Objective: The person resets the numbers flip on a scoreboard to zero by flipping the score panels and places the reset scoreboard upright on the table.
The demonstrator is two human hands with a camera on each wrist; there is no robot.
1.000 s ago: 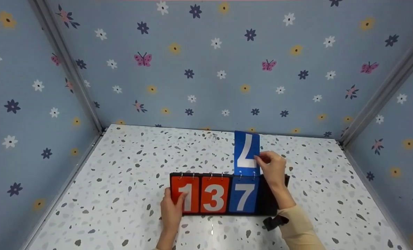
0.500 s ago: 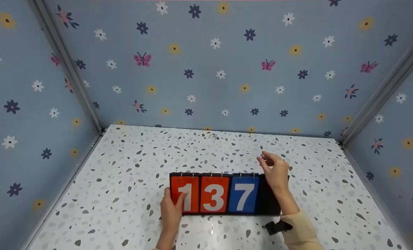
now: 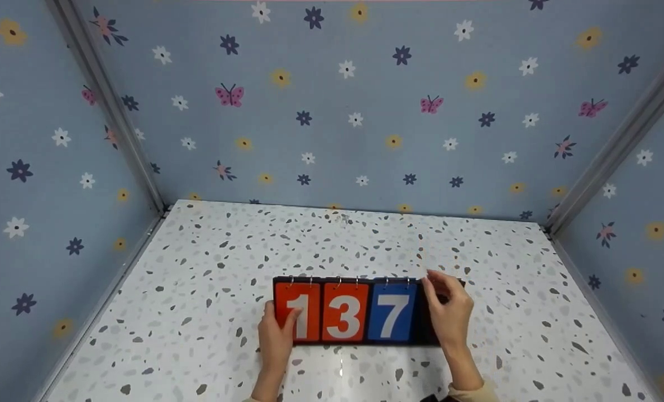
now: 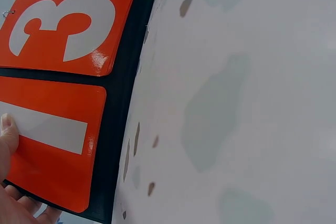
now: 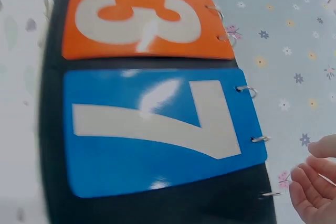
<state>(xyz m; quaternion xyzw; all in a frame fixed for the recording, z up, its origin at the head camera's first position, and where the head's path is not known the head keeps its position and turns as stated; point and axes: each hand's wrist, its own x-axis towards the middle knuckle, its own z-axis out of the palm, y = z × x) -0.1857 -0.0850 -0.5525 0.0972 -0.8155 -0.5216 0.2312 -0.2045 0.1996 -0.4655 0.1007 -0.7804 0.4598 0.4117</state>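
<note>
A black flip scoreboard (image 3: 418, 312) leans up over the speckled table. Its ringed cards read a red 1 (image 3: 309, 324), a red 3 (image 3: 344, 311) and a blue 7 (image 3: 392, 310); the slot at the right end is bare black. My left hand (image 3: 276, 338) grips the left end, thumb on the front of the 1 card and fingers behind the board, as the left wrist view also shows. At the top right my right hand (image 3: 453, 310) has loosely bent fingers by the upper edge. In the right wrist view, that hand (image 5: 317, 182) holds nothing, beside a metal ring (image 5: 270, 193).
White speckled tabletop (image 3: 209, 290) surrounds the scoreboard. Behind it rises a blue flowered wall panel (image 3: 332, 111), with side panels and grey metal posts (image 3: 114, 106) at left and right. A dark strap (image 3: 431, 398) shows near my right cuff (image 3: 473, 393).
The raised blue card my right hand pinched went over behind the board as the fingers released it. That hand then moved down and slightly right to the top edge. My left hand stayed put.
</note>
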